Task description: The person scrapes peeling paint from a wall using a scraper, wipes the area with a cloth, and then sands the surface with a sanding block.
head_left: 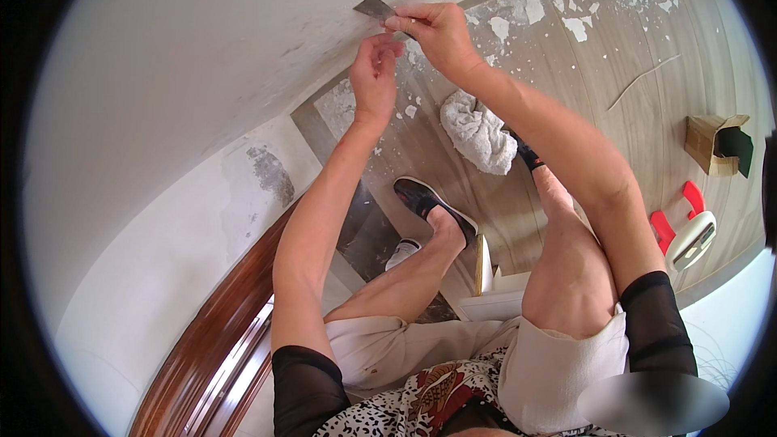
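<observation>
My right hand grips a putty knife, its dark flat blade pointing left against or very close to the white wall. Much of the handle is hidden in the fingers. Just below and to the left, my left hand is raised near the wall, its fingers loosely bent and slightly apart, with nothing visible in them. Grey marks and worn patches show on the wall around the blade. Flakes of white paint or plaster lie scattered on the floor along the wall's foot.
A crumpled white cloth lies on the wood-look floor near my feet. Right of it are an open cardboard box and a white object with red parts. A brown wooden frame stands at lower left. A peeling patch marks the lower wall.
</observation>
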A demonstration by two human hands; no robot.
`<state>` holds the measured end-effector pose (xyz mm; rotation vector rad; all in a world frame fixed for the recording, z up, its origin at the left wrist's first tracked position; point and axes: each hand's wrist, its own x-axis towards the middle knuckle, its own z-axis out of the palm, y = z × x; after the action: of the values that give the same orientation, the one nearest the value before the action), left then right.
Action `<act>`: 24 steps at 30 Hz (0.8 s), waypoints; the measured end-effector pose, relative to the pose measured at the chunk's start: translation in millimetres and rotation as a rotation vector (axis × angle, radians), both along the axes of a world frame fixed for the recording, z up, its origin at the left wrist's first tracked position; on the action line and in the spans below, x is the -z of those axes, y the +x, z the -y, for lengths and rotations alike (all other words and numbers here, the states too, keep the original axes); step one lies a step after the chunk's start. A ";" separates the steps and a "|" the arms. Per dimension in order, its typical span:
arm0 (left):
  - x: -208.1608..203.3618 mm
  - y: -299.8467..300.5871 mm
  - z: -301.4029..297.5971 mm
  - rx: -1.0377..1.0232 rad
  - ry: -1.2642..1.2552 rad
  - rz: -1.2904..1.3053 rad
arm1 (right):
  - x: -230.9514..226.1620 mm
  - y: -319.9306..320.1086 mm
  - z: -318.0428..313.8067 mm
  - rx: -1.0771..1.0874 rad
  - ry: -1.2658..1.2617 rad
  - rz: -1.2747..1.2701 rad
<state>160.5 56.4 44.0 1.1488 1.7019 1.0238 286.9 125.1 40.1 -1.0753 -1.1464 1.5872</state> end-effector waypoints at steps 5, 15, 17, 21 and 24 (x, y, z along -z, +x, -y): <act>1.0 3.8 -2.6 -0.016 0.010 0.056 | 20.7 3.3 0.5 0.073 0.012 -0.018; 0.8 0.3 1.2 0.044 -0.018 0.028 | 12.2 8.0 -0.9 0.001 0.035 -0.048; -0.1 1.8 -0.2 0.040 -0.025 0.000 | 18.4 9.9 1.6 -0.019 -0.040 -0.019; 2.2 1.0 0.9 0.025 0.018 0.044 | 13.8 1.9 0.4 -0.026 -0.077 -0.066; 2.0 0.8 1.1 0.049 -0.005 0.013 | 11.3 -1.5 -1.2 -0.019 -0.100 -0.142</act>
<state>161.3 55.3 42.0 1.1725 1.6571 0.9937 285.4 126.4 28.8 -1.0005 -0.9950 1.7222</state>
